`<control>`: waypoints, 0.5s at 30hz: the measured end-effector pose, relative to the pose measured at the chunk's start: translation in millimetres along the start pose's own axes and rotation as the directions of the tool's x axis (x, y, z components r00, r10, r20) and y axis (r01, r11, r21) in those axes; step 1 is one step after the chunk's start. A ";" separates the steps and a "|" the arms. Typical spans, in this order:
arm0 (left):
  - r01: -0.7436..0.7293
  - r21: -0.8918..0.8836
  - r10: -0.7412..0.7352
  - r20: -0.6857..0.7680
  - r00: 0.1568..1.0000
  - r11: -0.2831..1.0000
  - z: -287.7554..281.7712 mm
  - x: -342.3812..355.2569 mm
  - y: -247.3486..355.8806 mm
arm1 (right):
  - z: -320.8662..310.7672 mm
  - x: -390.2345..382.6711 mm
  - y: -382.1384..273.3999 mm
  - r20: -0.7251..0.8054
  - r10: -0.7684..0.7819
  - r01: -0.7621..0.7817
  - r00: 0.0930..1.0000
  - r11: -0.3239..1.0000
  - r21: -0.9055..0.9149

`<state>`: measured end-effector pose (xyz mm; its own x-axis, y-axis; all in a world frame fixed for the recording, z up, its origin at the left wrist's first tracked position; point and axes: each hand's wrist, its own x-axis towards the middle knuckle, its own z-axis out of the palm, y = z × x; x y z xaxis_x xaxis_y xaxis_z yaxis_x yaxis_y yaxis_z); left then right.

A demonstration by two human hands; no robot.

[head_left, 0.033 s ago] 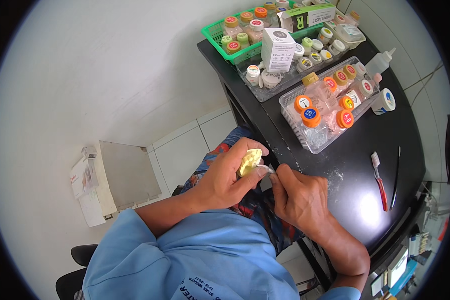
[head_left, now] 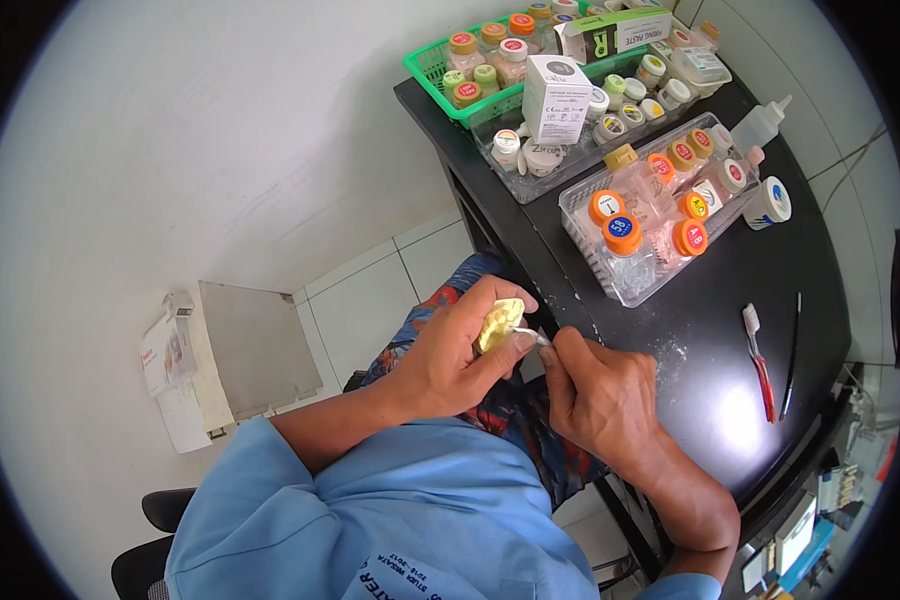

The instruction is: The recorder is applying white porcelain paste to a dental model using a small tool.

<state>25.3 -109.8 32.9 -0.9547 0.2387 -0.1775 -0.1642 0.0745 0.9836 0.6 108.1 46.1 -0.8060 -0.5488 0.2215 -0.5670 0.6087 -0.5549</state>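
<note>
Head view. Left hand (head_left: 448,355): fingers bent round a yellow cast (head_left: 498,325), thumb on its near side, index finger along the far side; grip closed to the cast's width. Right hand (head_left: 605,395): thumb and index finger pinched together on a thin tool (head_left: 528,334), remaining fingers curled into the palm. Tool's pale end reaches the cast's right edge by the left thumb; contact probable, but the tip is too small to confirm.

Cast is held up over the lap, left of the table edge, ridged face up. Below it, patterned trousers (head_left: 480,275); nearer the camera, a blue shirt (head_left: 440,500).

Black table (head_left: 690,320) to the right. White powder (head_left: 670,352) is scattered on it near the right hand. Farther right, a red-handled toothbrush (head_left: 760,368) lies beside a thin black rod (head_left: 791,358), roughly parallel.

Beyond the hands, a clear basket (head_left: 595,268) holds jars, several orange-lidded. To its right, a white tub (head_left: 769,204); behind that, a squeeze bottle (head_left: 758,126). Next back, a grey tray (head_left: 530,192) of small jars, with a white box (head_left: 557,105) standing among them. At the rear, a green basket (head_left: 428,78) of more jars.
</note>
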 end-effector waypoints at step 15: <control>-0.027 0.075 0.028 -0.001 1.000 0.997 0.2 -0.6 -2.2 | 0.3 0.0 0.7 0.004 -0.006 0.006 1.000 0.999 -0.038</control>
<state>26.3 -109.9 30.8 -0.9592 0.2395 -0.1502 -0.1189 0.1402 0.9830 0.3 108.3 45.5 -0.8018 -0.5550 0.2216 -0.5781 0.6265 -0.5228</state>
